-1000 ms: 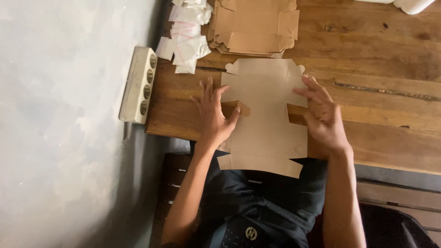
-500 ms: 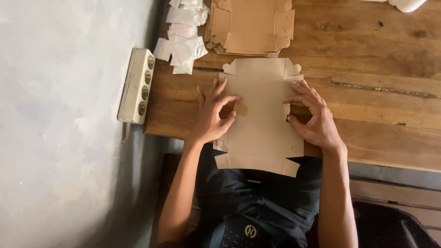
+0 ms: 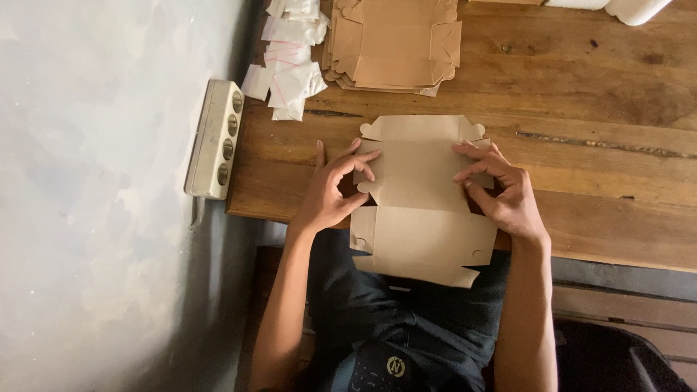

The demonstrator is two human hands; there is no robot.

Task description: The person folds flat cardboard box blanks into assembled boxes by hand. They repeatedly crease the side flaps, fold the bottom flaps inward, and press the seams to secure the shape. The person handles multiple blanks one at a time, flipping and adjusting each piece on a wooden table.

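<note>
- Flat brown cardboard box blank (image 3: 421, 210) lies at the near edge of the wooden bench (image 3: 602, 145); its near part overhangs the edge, above the person's lap.
- Long axis of the blank runs away from the person, from lap toward the far side of the bench; scalloped tabs sit at its far end.
- Left hand (image 3: 334, 192) sits on the blank's left margin, fingers bent and pinching a side flap at the notch; its grip is closed on the flap.
- Right hand (image 3: 504, 192) mirrors it on the right margin, fingertips curled over the opposite side flap and pressing it; its grip also holds the card.
- Blank lies between the two hands; neither hand is clearly nearer, both touch it.
- Stack of similar brown blanks (image 3: 392, 47) lies beyond, apart from the blank in hand.
- Small white sachets (image 3: 290, 62) with thin red marks are heaped left of the stack, near the bench corner.
- Off-white power strip (image 3: 215, 138) is set along the bench's left edge.
</note>
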